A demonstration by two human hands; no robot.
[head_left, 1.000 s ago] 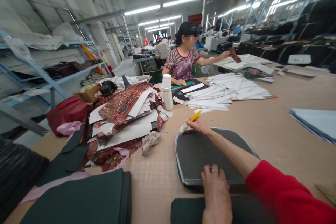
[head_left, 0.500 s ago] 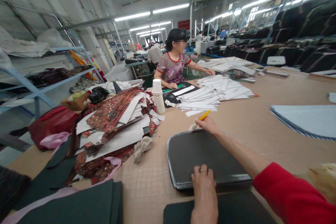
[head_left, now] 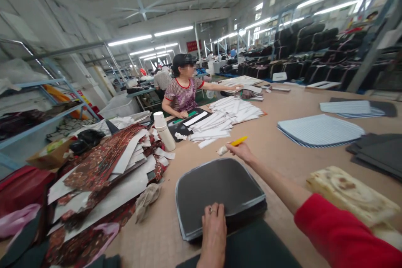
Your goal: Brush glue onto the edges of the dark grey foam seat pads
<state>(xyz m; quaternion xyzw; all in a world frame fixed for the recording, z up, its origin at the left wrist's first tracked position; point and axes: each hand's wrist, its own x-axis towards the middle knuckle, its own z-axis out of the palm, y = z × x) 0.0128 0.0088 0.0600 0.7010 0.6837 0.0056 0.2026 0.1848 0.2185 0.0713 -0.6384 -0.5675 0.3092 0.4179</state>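
Note:
A stack of dark grey panels [head_left: 220,188] with rounded corners and pale, whitish edges lies in front of me. My left hand [head_left: 214,226] rests on its near edge, fingers lying on the top panel, with a ring on one finger. My right hand [head_left: 240,150] is closed around a yellow-handled brush [head_left: 239,141]. The brush's whitish tip points left, just beyond the far edge of the stack and apart from it. Under my left wrist, nearer to me, lies dark green-black sheet material [head_left: 257,247].
A person [head_left: 182,88] stands across the table [head_left: 270,167] near white strips [head_left: 226,117]. Patterned red-brown scraps [head_left: 103,167], a cloth [head_left: 147,201] and a white bottle [head_left: 165,134] lie left. A yellowish crusted block [head_left: 351,192] and striped panels [head_left: 320,130] lie right.
My view has swung right, so things appear farther left. The brush in my right hand has come away from the stack's far edge. My left hand stays on the stack.

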